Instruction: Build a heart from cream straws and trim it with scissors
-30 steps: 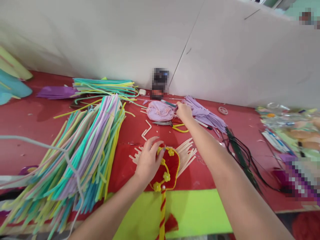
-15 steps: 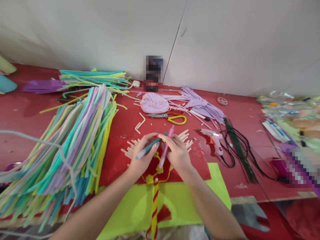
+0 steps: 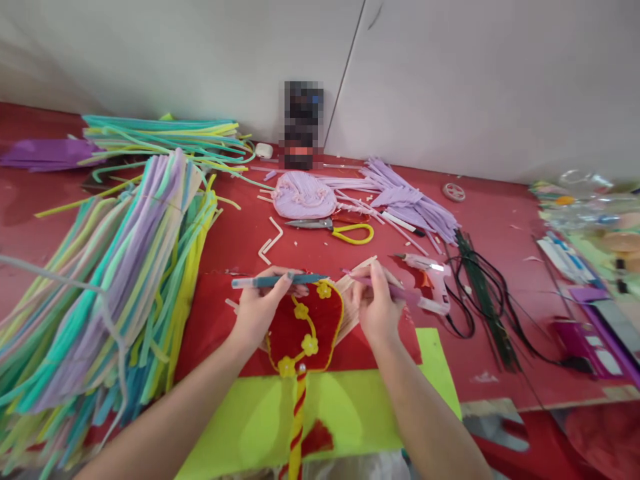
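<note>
My left hand [image 3: 260, 303] pinches a blue pen-like marker [image 3: 300, 280], its clear end pointing left. Between the fingers of my right hand [image 3: 377, 310] is a pink pen-like marker [image 3: 400, 291], its tip pointing toward the blue one. The two tips are close but apart. Below them lies a red fan-shaped piece [image 3: 325, 330] with a yellow edge and yellow flowers [image 3: 310, 345]. A yellow handle wound with red [image 3: 299, 413] runs from it toward me. Pale flat sticks [image 3: 353, 310] show from under the fan-shaped piece, beside my right hand.
Scissors with a yellow handle [image 3: 353, 233] lie beyond my hands, near a lilac fuzzy oval [image 3: 304, 195]. A pink glue gun [image 3: 433, 273] and its black cord are to the right. Bundled pipe cleaners [image 3: 145, 247] cover the left side. Green sheet [image 3: 365, 400] lies in front.
My hands have moved apart, the left one leftward and the right one rightward. Both markers now lie nearly level, and more of the red fan-shaped piece shows. The view has shifted slightly.
</note>
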`<state>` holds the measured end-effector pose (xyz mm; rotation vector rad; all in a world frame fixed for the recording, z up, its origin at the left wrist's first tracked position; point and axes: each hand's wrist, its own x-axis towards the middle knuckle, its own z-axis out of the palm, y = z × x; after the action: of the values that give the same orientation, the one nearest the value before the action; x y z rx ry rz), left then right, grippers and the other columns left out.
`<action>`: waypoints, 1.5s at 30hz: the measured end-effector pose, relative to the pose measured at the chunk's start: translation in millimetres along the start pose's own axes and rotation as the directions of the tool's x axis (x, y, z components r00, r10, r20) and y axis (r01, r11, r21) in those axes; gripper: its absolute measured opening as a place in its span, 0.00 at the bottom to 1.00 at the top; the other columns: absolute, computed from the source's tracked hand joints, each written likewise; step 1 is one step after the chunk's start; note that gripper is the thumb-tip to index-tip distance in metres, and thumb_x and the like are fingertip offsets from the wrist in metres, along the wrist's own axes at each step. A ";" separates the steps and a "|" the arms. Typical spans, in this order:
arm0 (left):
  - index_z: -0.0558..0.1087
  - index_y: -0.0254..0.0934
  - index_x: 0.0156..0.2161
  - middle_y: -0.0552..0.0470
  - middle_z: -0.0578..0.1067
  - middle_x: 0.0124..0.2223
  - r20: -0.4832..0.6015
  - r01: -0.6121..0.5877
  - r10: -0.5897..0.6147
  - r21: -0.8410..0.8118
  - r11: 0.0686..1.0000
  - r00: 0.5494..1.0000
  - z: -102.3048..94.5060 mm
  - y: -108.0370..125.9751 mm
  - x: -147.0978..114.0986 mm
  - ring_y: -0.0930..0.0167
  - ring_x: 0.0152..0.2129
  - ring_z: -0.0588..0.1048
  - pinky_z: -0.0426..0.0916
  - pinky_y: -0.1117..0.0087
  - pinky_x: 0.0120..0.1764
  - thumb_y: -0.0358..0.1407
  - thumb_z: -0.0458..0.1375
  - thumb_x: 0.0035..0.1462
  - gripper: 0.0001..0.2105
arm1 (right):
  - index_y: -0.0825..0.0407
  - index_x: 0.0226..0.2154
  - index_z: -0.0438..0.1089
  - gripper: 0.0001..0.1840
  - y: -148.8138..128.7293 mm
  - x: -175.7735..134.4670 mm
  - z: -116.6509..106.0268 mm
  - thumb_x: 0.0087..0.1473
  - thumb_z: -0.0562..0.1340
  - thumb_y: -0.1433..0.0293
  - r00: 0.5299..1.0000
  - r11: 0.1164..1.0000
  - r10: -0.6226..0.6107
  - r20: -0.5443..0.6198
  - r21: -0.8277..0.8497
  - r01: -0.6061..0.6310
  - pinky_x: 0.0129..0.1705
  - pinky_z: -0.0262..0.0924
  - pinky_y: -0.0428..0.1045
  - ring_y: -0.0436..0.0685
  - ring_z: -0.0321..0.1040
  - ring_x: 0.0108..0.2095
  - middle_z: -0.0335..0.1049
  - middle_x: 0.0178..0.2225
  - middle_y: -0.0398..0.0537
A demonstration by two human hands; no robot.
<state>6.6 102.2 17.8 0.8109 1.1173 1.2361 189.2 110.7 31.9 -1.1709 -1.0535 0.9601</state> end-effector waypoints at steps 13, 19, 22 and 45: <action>0.73 0.37 0.34 0.52 0.79 0.30 -0.048 0.042 -0.048 -0.109 0.993 0.998 2.3 2.7 1.6 0.66 0.32 0.80 0.76 0.61 0.40 0.41 0.62 0.54 0.09 | 0.48 0.26 0.56 0.14 10.5 -6.4 5.4 0.62 0.57 0.64 0.988 0.991 -0.119 0.096 -0.057 0.125 0.24 0.59 0.47 0.47 0.62 0.14 0.67 0.14 0.33; 0.74 0.36 0.35 0.51 0.79 0.30 -0.043 0.045 -0.049 -0.093 0.995 0.998 3.4 5.3 0.6 0.66 0.30 0.79 0.75 0.61 0.40 0.41 0.62 0.55 0.09 | 0.49 0.25 0.57 0.14 8.1 -5.4 6.6 0.62 0.58 0.66 0.984 0.986 -0.164 0.069 -0.030 0.166 0.22 0.56 0.46 0.47 0.61 0.14 0.68 0.14 0.34; 0.74 0.36 0.34 0.50 0.79 0.30 -0.052 0.042 -0.047 -0.101 0.994 0.998 3.8 5.2 1.2 0.66 0.29 0.79 0.75 0.61 0.39 0.41 0.62 0.54 0.09 | 0.49 0.25 0.57 0.15 8.2 -6.0 6.7 0.62 0.58 0.66 0.988 0.990 -0.135 0.075 -0.031 0.137 0.22 0.56 0.45 0.47 0.61 0.14 0.68 0.14 0.33; 0.74 0.36 0.33 0.51 0.79 0.30 -0.047 0.036 -0.042 -0.122 0.992 0.998 4.6 4.3 1.2 0.67 0.28 0.79 0.76 0.62 0.38 0.40 0.62 0.54 0.08 | 0.49 0.25 0.56 0.15 9.3 -5.6 6.2 0.63 0.57 0.68 0.990 0.991 -0.118 0.072 0.068 0.113 0.20 0.51 0.44 0.46 0.60 0.13 0.67 0.14 0.33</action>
<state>9.6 104.6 22.9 0.6672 1.0819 1.2836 181.4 108.1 22.5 -1.0171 -1.1305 0.9462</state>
